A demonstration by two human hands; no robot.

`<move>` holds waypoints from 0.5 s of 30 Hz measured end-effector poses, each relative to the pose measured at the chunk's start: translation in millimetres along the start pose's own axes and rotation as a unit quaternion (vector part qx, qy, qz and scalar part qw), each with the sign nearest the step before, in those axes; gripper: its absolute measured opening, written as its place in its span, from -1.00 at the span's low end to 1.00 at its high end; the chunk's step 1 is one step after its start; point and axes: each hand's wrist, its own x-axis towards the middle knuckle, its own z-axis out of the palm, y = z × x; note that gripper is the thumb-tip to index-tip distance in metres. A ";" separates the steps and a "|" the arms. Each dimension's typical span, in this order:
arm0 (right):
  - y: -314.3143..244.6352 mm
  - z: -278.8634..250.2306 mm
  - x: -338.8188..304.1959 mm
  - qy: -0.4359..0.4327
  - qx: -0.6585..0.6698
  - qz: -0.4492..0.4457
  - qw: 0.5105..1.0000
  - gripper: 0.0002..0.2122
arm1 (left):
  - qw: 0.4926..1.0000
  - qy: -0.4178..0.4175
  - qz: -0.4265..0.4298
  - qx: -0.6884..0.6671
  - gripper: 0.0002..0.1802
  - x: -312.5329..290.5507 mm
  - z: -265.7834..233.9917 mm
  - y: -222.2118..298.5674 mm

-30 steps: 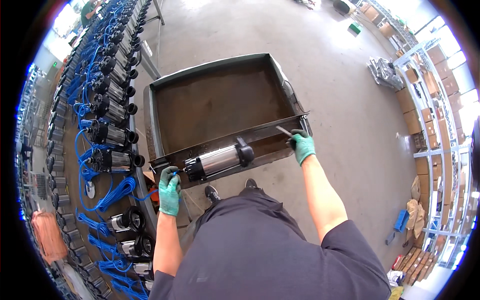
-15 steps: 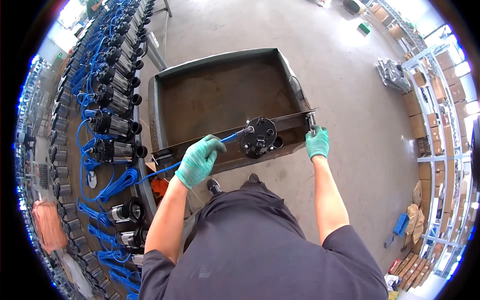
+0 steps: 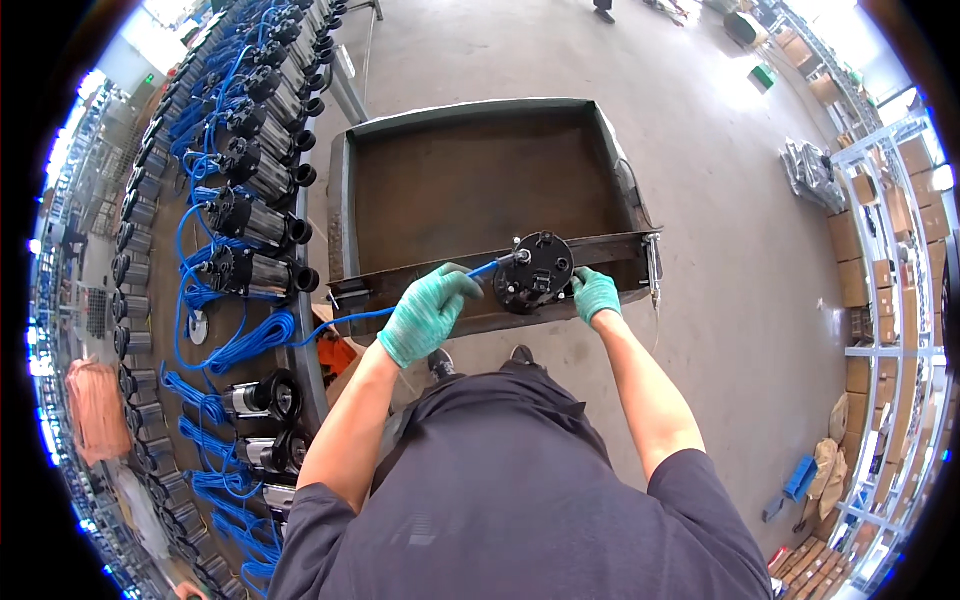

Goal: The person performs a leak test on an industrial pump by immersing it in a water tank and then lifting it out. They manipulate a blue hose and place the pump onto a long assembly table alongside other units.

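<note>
A black, round-topped pump (image 3: pixel 535 268) stands upright at the near side of a dark metal tank (image 3: pixel 480 112), close to a bar across it. Its blue cable (image 3: pixel 365 316) runs left from a fitting on the pump's top. My left hand (image 3: pixel 430 312), in a green glove, is closed around this cable a little left of the pump. My right hand (image 3: pixel 597 296), gloved the same, is closed at the pump's right side and hides the outlet there. A slim metal fitting (image 3: pixel 655 270) hangs at the tank's right corner, apart from my right hand.
On the left, a long bench holds rows of pumps (image 3: pixel 262 220) with coiled blue cables (image 3: pixel 255 340). Racks with cartons (image 3: pixel 880 290) line the right side. Grey wrapped bundles (image 3: pixel 812 172) lie on the floor before them. Another person's foot (image 3: pixel 605 14) shows at the top.
My right hand has let go of the metal fitting at the tank's corner and moved left to the pump's side. My left hand still holds the cable. The view has shifted slightly.
</note>
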 end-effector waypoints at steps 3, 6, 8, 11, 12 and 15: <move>-2.8 5.4 -2.9 0.034 0.005 -0.015 0.999 -0.77 | 1.000 0.018 0.015 -0.002 -0.72 -3.3 -2.3 -0.7; -6.9 4.2 -4.6 0.037 0.010 -0.012 0.999 -0.80 | 1.000 0.019 0.007 -0.012 -0.70 -6.6 -2.1 -2.6; -7.1 4.0 -4.1 0.035 0.012 -0.011 0.999 -0.83 | 1.000 0.013 -0.002 -0.028 -0.67 -7.8 -2.9 -3.3; -6.4 5.9 -2.3 0.029 0.015 0.002 0.999 -0.84 | 0.999 0.018 0.008 -0.031 -0.66 -7.7 -4.3 -3.2; -8.4 4.7 -1.9 0.014 0.006 0.010 1.000 -0.81 | 0.999 0.023 0.014 -0.028 -0.66 -7.8 -5.0 -3.4; -9.8 1.8 0.0 -0.012 -0.014 0.024 1.000 -0.75 | 0.998 0.044 0.047 -0.015 -0.68 -6.2 -4.7 -6.3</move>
